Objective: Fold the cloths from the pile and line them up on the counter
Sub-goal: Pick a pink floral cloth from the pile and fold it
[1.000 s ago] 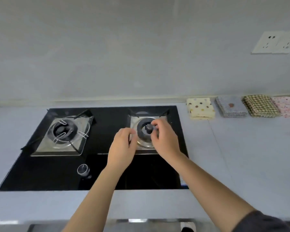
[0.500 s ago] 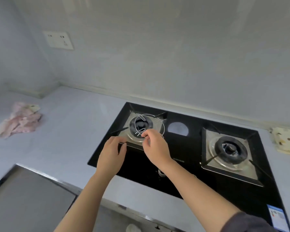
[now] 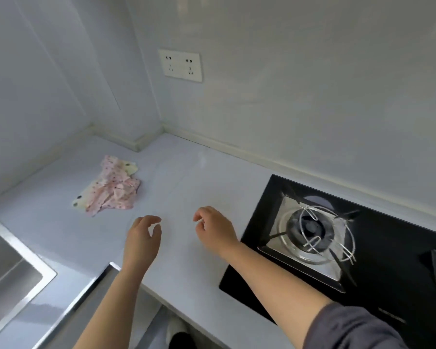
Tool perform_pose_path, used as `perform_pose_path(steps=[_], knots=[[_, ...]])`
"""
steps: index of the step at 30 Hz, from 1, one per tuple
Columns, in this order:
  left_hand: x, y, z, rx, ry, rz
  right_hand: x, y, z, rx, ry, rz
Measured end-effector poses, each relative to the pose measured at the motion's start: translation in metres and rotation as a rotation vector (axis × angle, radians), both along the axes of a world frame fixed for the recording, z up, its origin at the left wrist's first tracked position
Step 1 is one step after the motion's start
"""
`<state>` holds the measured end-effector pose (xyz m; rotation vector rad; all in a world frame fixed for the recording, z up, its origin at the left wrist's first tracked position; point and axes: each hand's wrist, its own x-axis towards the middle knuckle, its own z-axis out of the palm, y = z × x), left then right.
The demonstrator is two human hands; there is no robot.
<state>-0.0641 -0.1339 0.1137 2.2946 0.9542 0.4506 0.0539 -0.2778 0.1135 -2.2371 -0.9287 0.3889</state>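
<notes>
A small pile of crumpled cloths point(image 3: 111, 188) lies on the pale counter point(image 3: 186, 177) near the left corner: a pink flowered one on top, a cream dotted one under it. My left hand point(image 3: 141, 238) hovers over the counter to the right of and nearer than the pile, fingers loosely curled, holding nothing. My right hand point(image 3: 214, 229) is a short way further right, also loosely curled and holding nothing. Neither hand touches the cloths. The folded cloths are out of view.
A black gas hob point(image 3: 363, 260) with a steel burner and wire pan support point(image 3: 320, 233) fills the right side. A steel sink point(image 3: 8, 270) sits at the lower left. A double wall socket point(image 3: 181, 65) is above the counter. The counter's front edge runs below my forearms.
The view has swung left, from the hob's right burner to the counter corner. Both hands have travelled left off the hob and now hover over the counter near the pile. The folded row has left the view.
</notes>
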Motion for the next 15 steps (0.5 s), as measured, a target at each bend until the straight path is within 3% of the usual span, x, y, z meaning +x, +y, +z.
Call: perform_pose_path(steps=[7,15], knots=[[0.045,0.186,-0.023,0.164,0.036,0.017,0.019,0.166,-0.031,-0.021,0.041,-0.064],[0.066,0.308,-0.085,0.313,0.103,0.142,0.032,0.307,-0.094,0.035,0.008,-0.053]])
